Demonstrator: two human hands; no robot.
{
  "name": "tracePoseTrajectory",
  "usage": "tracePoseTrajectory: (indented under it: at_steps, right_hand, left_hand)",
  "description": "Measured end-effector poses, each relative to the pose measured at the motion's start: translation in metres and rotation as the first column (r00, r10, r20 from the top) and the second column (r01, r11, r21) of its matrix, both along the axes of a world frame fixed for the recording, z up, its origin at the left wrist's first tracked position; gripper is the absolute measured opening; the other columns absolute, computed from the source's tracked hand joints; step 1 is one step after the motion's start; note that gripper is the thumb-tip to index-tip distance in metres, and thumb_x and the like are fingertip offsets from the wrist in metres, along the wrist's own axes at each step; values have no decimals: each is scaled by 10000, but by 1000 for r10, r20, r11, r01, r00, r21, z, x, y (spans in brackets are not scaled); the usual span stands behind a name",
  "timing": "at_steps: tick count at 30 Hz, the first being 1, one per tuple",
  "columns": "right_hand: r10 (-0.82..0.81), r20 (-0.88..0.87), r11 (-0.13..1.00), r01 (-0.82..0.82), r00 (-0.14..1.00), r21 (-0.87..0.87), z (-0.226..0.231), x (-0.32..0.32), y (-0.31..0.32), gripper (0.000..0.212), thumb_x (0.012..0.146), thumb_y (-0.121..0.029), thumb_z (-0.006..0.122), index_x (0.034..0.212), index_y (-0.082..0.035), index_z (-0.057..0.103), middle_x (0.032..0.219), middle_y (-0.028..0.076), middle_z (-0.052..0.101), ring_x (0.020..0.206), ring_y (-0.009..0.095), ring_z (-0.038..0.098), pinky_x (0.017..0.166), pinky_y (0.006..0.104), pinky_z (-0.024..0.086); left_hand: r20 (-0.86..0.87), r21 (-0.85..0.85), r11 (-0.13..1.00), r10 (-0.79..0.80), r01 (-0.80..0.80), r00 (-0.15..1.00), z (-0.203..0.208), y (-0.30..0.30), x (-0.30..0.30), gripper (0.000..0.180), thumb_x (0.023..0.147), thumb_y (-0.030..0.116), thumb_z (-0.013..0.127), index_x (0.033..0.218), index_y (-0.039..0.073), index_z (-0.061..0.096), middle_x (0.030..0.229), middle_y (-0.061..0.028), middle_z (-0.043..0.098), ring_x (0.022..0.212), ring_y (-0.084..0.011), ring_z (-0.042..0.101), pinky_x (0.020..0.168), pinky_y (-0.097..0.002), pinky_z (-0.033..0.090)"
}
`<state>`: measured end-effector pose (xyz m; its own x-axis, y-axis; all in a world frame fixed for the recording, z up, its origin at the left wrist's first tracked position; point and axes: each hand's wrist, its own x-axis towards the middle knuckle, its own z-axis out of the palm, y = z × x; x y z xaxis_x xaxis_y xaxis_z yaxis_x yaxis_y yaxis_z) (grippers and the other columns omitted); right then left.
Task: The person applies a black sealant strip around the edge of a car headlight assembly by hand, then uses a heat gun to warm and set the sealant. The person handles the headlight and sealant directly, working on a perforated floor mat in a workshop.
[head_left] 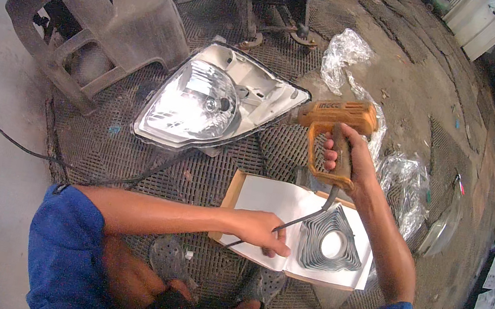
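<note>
above the perforated mat [274, 151], the right hand [358, 157] was clamped on the handle of an orange heat gun [338, 112], its nozzle near the corner of the headlight [200, 103]. the left hand [257, 229] curled at the cord [331, 197]; its grip could not be told. the step seemed to be positioning the gun; the next move called for slack. the cord crossed an open box [266, 197] holding a dark coiled strip [313, 239], crumpled plastic [408, 183] lay rightward, and a chair [146, 14] crowded the left.

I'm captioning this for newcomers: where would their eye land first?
Probably on the bright, clear headlight, above and left of the picture's middle. Next, the yellow heat gun in the right hand, at the headlight's right-hand tip. Below, a dark coiled strip lies in an open box.
</note>
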<state>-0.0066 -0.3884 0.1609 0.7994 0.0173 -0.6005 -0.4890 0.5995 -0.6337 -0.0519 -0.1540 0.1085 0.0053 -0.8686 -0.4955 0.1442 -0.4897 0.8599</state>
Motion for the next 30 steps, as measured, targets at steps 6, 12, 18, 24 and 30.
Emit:
tracePoseTrajectory:
  at_steps: [6,12,18,24,30]
  right_hand:
    - [157,56,843,-104,986,-528,-21,13,-32,239,979,-265,596,878,-56,539,666,37,552,496,134,534,442,286,461]
    - [112,-36,911,-117,993,-395,-13,32,-49,174,935,-204,596,870,-47,557,692,53,583,525,151,570,466,313,510]
    - [104,19,761,-67,994,-645,-37,76,-70,290,944,-318,628,963,-30,599,711,53,601,530,175,578,483,342,506]
    - [156,-24,682,-125,987,-721,-30,109,-72,341,952,-386,645,950,-48,595,725,56,612,541,166,588,478,340,497]
    - [199,-122,612,-221,972,-759,-30,118,-65,383,955,-395,649,1061,-37,564,715,61,607,552,174,606,478,341,518]
  left_hand:
    - [148,146,974,-194,173,970,-14,67,5,310,862,325,670,903,18,686,873,-119,743,773,-216,714,735,-371,531]
    - [629,245,970,-170,15,759,15,103,8,261,867,286,590,941,41,643,848,-228,686,815,-427,680,773,-508,534]
    - [625,387,922,-251,-13,739,46,116,6,188,824,192,592,934,54,656,917,-219,709,908,-411,689,821,-516,534]
    - [811,157,937,57,-311,582,49,145,11,221,924,240,588,933,23,630,868,-251,682,841,-465,662,778,-560,528]
    - [806,253,908,-7,-334,592,73,155,17,191,919,196,606,1021,58,690,959,-214,704,942,-422,670,847,-528,524]
